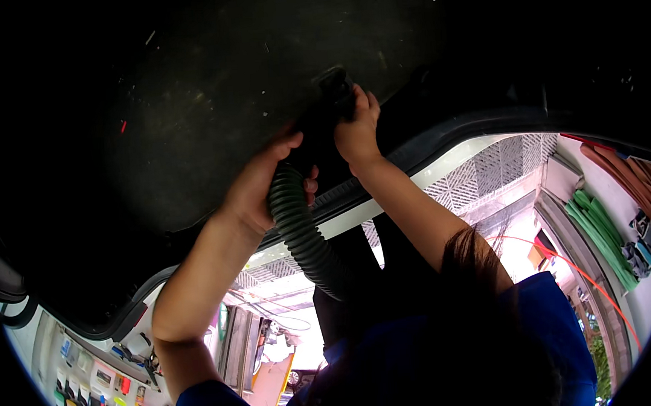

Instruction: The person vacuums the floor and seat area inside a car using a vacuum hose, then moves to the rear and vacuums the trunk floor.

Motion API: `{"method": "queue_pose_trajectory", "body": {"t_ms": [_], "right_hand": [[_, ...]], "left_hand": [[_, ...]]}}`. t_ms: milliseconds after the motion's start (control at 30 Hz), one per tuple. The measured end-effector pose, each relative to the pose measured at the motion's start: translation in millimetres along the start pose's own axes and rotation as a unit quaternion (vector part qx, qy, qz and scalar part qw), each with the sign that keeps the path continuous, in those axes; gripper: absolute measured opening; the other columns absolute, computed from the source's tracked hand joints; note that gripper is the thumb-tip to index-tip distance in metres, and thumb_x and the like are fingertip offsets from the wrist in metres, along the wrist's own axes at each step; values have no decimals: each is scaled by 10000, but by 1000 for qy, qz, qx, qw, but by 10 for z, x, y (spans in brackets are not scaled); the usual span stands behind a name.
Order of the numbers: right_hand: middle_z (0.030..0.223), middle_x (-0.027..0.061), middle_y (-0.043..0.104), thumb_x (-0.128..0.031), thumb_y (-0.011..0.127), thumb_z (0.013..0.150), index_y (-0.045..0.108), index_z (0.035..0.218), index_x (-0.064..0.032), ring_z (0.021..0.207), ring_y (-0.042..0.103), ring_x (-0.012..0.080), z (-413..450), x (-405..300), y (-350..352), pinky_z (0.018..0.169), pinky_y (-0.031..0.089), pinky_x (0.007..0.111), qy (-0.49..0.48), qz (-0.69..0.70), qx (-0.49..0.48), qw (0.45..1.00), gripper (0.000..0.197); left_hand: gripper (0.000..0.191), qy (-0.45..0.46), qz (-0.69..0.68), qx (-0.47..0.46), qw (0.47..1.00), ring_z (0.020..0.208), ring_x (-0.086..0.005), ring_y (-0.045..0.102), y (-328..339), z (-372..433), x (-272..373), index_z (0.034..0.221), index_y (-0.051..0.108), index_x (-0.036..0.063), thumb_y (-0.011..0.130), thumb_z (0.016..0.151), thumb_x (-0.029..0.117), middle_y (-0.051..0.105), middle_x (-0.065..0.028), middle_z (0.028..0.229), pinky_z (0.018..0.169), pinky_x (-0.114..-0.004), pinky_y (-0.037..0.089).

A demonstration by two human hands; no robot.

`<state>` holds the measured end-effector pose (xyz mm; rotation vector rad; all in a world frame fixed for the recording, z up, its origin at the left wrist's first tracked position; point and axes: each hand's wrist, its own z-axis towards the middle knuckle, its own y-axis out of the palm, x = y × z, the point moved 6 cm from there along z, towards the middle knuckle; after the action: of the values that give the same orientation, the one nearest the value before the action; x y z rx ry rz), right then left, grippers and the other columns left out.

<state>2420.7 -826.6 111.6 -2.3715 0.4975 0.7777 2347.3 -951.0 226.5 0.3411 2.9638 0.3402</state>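
Note:
A dark ribbed vacuum hose [302,233] rises from my body toward a dark carpeted car trunk floor [195,116]. My left hand [253,188] wraps around the hose's upper end, with fingertips showing on its far side. Farther forward, my right hand [359,130] grips a black nozzle [337,83] near the carpet; whether its mouth touches the surface is too dark to tell. The piece between my two hands is lost in shadow. Pale specks and short scraps of debris lie on the carpet, among them a red sliver [123,126].
The car's trunk sill [353,192] runs beneath my forearms, with a rubber seal along the opening. Behind me, an orange hose [585,275] hangs at the right near green cloths [602,240]. Bottles and tools [98,397] line a rack at the lower left.

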Motion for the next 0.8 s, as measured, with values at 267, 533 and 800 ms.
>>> {"method": "queue_pose_trajectory", "body": {"t_ms": [267, 533, 800], "right_hand": [[1501, 256, 291, -27, 729, 683, 316, 1468, -118, 1406, 283, 419, -197, -630, -71, 1160, 266, 458, -283, -202, -223, 910, 892], [1094, 202, 640, -196, 652, 787, 558, 1228, -103, 1102, 597, 366, 306, -381, -296, 994, 443, 412, -245, -113, -249, 930, 460], [1172, 131, 619, -164, 617, 803, 598, 1142, -70, 1110, 574, 331, 225, -581, -235, 984, 453, 381, -357, -215, -251, 874, 352]], "left_hand": [[628, 6, -31, -15, 999, 583, -225, 573, -42, 68, -135, 1442, 324, 310, 649, 905, 334, 577, -126, 825, 527, -370, 516], [763, 251, -16, -205, 946, 943, -269, 619, 553, 209, -140, 1555, 192, 235, 577, 897, 194, 593, -148, 1111, 827, -388, 533], [552, 706, 369, 243, 554, 1070, -357, 568, 471, 204, 135, 1193, 584, 100, 772, 674, 106, 599, -172, 1187, 1043, -454, 391]]}}
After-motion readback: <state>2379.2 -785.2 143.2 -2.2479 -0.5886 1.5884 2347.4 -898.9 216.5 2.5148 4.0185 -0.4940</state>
